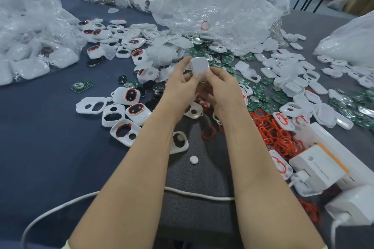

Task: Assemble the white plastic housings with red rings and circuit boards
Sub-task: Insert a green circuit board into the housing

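The fingers [183, 64] of the left hand [180, 85] and right hand [222, 87] pinch a small white plastic housing [199, 65], held up over the dark blue table [50, 147]. Squeezed crooked, it might not snap shut and could slip into the red rubber rings [277, 133].

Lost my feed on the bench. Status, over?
Left hand and right hand both grip one white housing, raised over the table. Red rings heaped right, circuit boards beyond. Nothing blocks the hands.
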Tool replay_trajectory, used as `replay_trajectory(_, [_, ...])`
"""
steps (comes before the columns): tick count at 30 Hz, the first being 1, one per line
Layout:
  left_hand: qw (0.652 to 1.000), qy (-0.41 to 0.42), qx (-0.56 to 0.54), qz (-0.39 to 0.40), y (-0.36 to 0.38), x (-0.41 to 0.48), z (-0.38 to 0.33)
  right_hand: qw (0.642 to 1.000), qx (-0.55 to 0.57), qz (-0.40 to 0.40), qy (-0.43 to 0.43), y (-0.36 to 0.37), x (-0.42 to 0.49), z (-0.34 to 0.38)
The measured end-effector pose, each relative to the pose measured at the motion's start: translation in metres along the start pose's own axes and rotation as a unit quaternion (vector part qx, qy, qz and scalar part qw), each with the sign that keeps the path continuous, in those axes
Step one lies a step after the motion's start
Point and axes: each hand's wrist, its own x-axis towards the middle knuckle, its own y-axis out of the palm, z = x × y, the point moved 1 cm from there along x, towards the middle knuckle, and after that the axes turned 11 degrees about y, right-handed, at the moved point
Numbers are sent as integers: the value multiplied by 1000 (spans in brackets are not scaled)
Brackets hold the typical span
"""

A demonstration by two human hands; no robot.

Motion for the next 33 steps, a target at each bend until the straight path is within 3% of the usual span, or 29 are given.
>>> replay_trajectory(4, [997, 26, 75, 4, -3, -1, 1, 999, -13, 34, -10, -5, -1, 1])
replay_trajectory(11, [999, 15, 50, -9, -1, -2, 3, 998, 37, 41, 2, -4, -1, 2])
replay_trajectory(19, [999, 17, -27, -30, -4, -3, 1, 999, -17, -3, -38, -3, 2, -1])
replay_trajectory(25, [998, 50, 46, -11, -7, -3, 0, 995, -44, -31, -88, -15, 4, 3])
replay_trajectory(30, [999, 11, 1, -36, -6, 0, 5, 996, 4, -59, -63, -12, 6, 1])
replay_trajectory(33, [1000, 6, -11, -29, -6, 0, 6, 997, 67, -18, -30, -13, 4, 1])
